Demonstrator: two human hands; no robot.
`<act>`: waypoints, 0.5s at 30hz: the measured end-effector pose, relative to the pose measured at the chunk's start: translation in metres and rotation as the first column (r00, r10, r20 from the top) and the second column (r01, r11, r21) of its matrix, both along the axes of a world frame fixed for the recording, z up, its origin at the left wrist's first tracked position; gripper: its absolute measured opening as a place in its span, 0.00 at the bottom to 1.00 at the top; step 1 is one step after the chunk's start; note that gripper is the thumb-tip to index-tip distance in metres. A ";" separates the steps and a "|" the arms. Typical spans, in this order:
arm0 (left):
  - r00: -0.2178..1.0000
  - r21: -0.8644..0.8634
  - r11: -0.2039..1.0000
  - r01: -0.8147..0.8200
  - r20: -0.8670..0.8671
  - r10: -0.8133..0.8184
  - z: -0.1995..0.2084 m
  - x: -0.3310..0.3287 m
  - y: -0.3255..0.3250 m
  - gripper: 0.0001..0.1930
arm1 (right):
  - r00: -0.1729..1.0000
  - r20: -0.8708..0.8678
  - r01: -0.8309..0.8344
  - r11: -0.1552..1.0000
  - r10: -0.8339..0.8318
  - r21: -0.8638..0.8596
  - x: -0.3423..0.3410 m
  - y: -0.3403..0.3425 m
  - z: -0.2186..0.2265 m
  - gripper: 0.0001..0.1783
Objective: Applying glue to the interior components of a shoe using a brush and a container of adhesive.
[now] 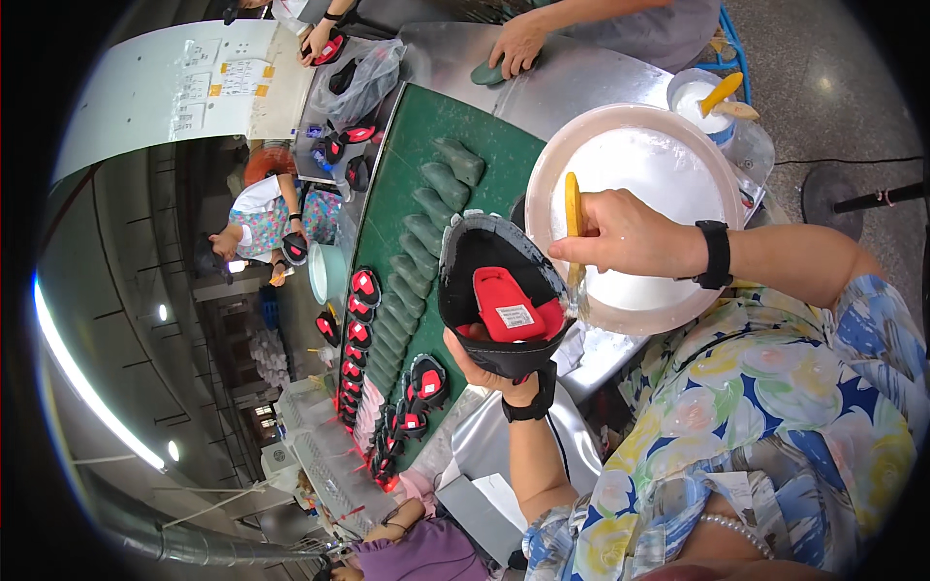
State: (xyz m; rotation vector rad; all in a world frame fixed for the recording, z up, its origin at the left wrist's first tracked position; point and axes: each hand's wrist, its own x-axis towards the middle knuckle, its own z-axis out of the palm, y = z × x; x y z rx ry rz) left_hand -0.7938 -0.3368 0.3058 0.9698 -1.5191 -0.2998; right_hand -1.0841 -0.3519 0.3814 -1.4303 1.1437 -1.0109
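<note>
My left hand (496,376) grips a black shoe upper (455,295) from below, its opening turned up. Inside the upper lie a red lining and tongue (499,290) with a white label, and its top edge has a grey band. My right hand (620,232) is closed round the yellow handle of a brush (573,208). The bristles point down and meet the rim of the upper on its right side. Just behind the brush is a wide pale basin (542,165) of white liquid that looks like glue.
A green conveyor belt (465,116) carries a row of grey-green shoe lasts (423,232) and several black-and-red uppers (426,380). Beside the basin stands a tub (683,85) with a yellow-handled brush. A co-worker's hand (520,44) rests on a last; another person (266,218) works at left.
</note>
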 end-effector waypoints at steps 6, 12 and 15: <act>0.929 0.399 0.889 0.224 -0.363 -0.071 0.029 -0.004 -0.012 0.20 | 0.998 0.057 0.009 0.968 0.006 -0.251 -0.013 0.002 0.008 0.14; 0.746 0.585 0.511 0.630 -0.639 -0.188 0.022 -0.016 0.018 0.23 | 0.969 0.033 -0.148 0.681 0.246 -0.717 -0.008 -0.002 0.009 0.08; 0.693 0.540 0.499 0.678 -0.695 -0.191 0.004 -0.029 0.033 0.23 | 0.920 -0.032 -0.201 0.399 0.391 -0.894 0.015 -0.003 0.010 0.09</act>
